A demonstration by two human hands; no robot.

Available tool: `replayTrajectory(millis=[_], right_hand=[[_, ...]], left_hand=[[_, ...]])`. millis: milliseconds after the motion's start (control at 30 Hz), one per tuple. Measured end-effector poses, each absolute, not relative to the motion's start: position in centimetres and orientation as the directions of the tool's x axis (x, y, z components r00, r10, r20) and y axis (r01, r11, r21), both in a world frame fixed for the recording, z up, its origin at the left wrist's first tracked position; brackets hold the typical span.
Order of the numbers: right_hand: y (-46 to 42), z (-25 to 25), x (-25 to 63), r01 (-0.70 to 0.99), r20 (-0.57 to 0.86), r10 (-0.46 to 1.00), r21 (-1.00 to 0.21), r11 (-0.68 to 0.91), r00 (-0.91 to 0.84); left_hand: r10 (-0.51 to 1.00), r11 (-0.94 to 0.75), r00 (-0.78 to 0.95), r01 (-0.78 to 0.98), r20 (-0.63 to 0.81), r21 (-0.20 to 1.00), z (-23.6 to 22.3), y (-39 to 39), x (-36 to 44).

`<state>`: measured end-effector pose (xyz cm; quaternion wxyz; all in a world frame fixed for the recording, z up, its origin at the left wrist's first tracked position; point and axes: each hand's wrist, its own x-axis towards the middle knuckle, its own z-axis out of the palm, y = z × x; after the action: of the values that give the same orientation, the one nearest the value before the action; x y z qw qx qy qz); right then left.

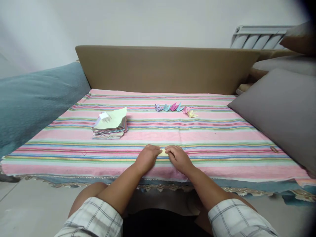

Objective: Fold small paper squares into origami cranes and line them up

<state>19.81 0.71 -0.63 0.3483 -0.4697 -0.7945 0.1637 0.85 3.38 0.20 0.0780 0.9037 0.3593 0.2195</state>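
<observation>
Yellow paper point(163, 152), a small piece, sits between a person's two bare hands near the front edge of a striped cloth point(202, 135): the left hand point(147, 159) pinches one end, the right hand point(179, 160) the other, fingers drawn in narrow, the two close together but apart. How the paper is layered under the fingertips, or whether it touches the cloth, cannot be told. Handling it well would seem to call for matched edges, an even grip from both sides and light, steady pressure, since soft cloth may give beneath a crease. Beyond the hands, six small folded paper figures point(174, 106) form a loose row, a yellow one at its right end. To the left, a paper stack point(110, 131) carries a small white block point(104, 116). A brown backrest point(160, 69) rises behind; a grey cushion point(281, 115) lies at right.
</observation>
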Motion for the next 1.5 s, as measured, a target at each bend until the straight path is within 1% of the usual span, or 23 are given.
replayTrajectory(millis=[67,133,200,267,333,500,733,867,933,1033,1100,1267,1367,1500], right_hand=[[0.1,-0.5,20.0,0.654,0.426,0.824,-0.509,0.56,-0.373],[-0.5,-0.4,20.0,0.684,0.433,0.78,-0.393,0.615,-0.452],[-1.1,-0.5,20.0,0.717,0.423,0.746,-0.266,0.644,-0.514],[-1.4,-0.6,19.8,0.754,0.41,0.742,-0.173,0.634,-0.53],[-1.6,-0.6,19.5,0.786,0.393,0.76,-0.135,0.604,-0.517],[-1.6,-0.1,19.3,0.819,0.361,0.802,-0.15,0.553,-0.476],[-1.7,-0.1,20.6,0.858,0.43,0.811,-0.14,0.494,-0.397],[-1.8,0.3,20.8,0.891,0.474,0.816,-0.127,0.436,-0.331],[-1.9,0.3,20.5,0.88,0.48,0.8,-0.11,0.462,-0.36],[-1.9,-0.6,19.8,0.789,0.405,0.734,-0.046,0.612,-0.545],[-2.0,-1.4,19.4,0.76,0.339,0.722,-0.032,0.649,-0.603],[-2.0,-2.5,19.2,0.786,0.234,0.773,-0.056,0.616,-0.589],[-2.0,-2.4,19.2,0.791,0.22,0.783,-0.073,0.608,-0.582],[-1.9,-2.2,19.1,0.798,0.209,0.796,-0.096,0.595,-0.568]], left_hand=[[0.663,-0.747,0.656,0.618,0.361,0.246,-0.1,3.3,0.9],[0.656,-0.749,0.653,0.626,0.379,0.217,-0.3,3.4,0.9],[0.66,-0.743,0.644,0.634,0.388,0.213,-0.5,3.4,0.9],[0.667,-0.738,0.641,0.64,0.38,0.214,-0.5,3.4,0.8],[0.676,-0.73,0.643,0.649,0.359,0.212,-0.4,3.4,0.8],[0.695,-0.716,0.644,0.659,0.32,0.23,-0.3,3.2,0.9],[0.7,-0.711,0.637,0.662,0.323,0.236,-0.2,3.3,1.0],[0.696,-0.714,0.636,0.661,0.333,0.232,-0.3,3.2,1.0],[0.697,-0.712,0.631,0.662,0.339,0.232,-0.3,3.1,1.0],[0.693,-0.718,0.636,0.648,0.339,0.252,-0.1,3.0,1.0],[0.692,-0.721,0.64,0.64,0.334,0.268,0.1,2.9,1.0],[0.693,-0.719,0.639,0.645,0.333,0.258,0.3,2.7,0.4],[0.706,-0.706,0.632,0.668,0.321,0.236,0.2,2.5,-0.5],[0.658,-0.748,0.685,0.64,0.312,0.173,0.4,2.0,-1.7]])
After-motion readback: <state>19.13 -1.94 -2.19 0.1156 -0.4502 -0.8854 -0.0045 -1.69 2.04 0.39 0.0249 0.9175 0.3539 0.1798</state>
